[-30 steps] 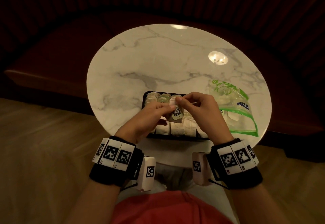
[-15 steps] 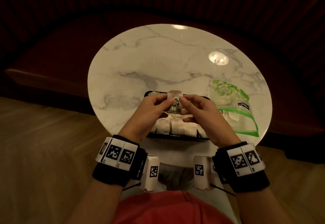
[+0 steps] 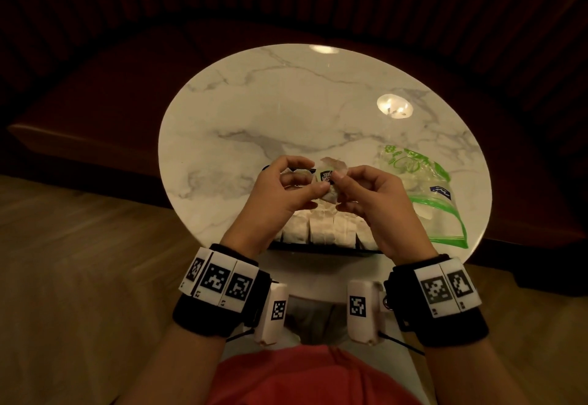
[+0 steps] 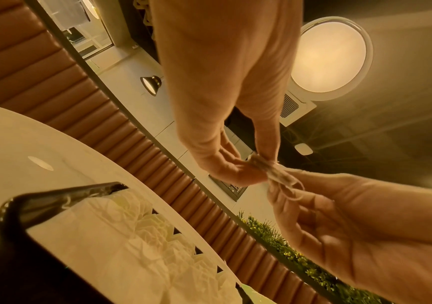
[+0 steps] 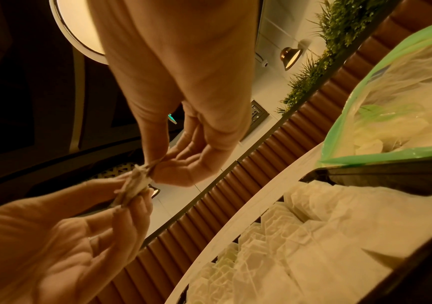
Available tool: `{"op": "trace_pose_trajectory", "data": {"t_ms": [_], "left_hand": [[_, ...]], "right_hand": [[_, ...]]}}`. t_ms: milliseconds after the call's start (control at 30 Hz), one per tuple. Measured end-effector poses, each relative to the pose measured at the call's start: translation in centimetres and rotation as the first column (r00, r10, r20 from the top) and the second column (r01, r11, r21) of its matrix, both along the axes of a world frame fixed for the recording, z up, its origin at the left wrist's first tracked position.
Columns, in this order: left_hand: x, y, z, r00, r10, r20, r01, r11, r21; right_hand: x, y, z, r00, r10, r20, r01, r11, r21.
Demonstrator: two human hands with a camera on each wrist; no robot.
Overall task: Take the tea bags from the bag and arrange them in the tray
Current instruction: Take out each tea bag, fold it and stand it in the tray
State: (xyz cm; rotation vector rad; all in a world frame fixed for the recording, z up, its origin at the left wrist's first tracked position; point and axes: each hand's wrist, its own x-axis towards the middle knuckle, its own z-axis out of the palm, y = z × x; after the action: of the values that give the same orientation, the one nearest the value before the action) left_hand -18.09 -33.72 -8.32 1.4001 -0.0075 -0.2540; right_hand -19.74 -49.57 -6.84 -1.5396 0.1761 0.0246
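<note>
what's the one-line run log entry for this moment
stage: sorting tea bags | left hand: pinches tea bag | right hand: pinches same | tray: partly filled

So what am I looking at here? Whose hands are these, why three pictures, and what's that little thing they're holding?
No machine here: a person wears one camera on the head and one on each wrist. The head view looks down at a round marble table. On it sit a black tray with rows of tea bags and, to its right, a clear plastic bag with green trim. The left hand and right hand together pinch one tea bag above the tray. The wrist views show that same pinch from below.
</note>
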Motion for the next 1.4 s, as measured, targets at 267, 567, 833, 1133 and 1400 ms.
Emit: {"op": "trace_pose_trajectory", "data": {"t_ms": [267,567,833,1133,1400], "left_hand": [[0.3,0.5,0.0,0.999,0.054,-0.002,-0.054,0.998,-0.026],[0.2,-0.2,0.5,0.995,0.076,0.057,-0.079,0.995,0.053],[0.2,0.1,0.5,1.000,0.004,0.027,-0.007,0.994,0.105],[0.3,0.7,1.5,0.995,-0.050,0.091,0.044,0.997,0.062],[0.8,0.4,0.8,0.974,0.228,-0.006,-0.228,0.972,-0.056]], "right_hand": [[0.1,-0.2,-0.2,0.996,-0.092,0.008,0.092,0.996,0.011],[-0.1,0.0,0.0,0.997,-0.070,0.017,0.070,0.997,-0.028],[-0.5,-0.2,0.7,0.995,0.099,0.002,-0.098,0.992,-0.085],[-0.8,-0.7,2.1,0.974,0.225,0.006,-0.218,0.950,-0.223],[-0.9,-0.6,2.0,0.983,0.186,-0.012,-0.185,0.971,-0.148]]}}
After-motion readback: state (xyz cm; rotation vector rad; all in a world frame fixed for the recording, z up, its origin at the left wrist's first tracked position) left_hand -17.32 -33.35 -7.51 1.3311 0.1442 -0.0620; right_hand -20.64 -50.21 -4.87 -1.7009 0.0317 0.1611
